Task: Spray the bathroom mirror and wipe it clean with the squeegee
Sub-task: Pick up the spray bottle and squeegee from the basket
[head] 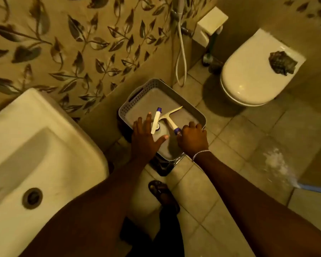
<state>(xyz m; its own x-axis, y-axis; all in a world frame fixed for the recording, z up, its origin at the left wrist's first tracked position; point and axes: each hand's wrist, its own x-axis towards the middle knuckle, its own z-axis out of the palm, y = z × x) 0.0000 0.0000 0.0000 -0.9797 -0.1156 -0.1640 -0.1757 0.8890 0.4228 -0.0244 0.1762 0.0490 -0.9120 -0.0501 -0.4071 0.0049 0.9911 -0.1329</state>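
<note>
Fingers of the right hand close round the squeegee handle inside the grey basket, while the left hand hovers spread beside the spray bottle.

Both bare arms are reaching forward and down, the left hand spreading flat with fingers splayed and thumb angling out, while the right hand, a chain bracelet at its wrist, is curling into a closed grip.
</note>
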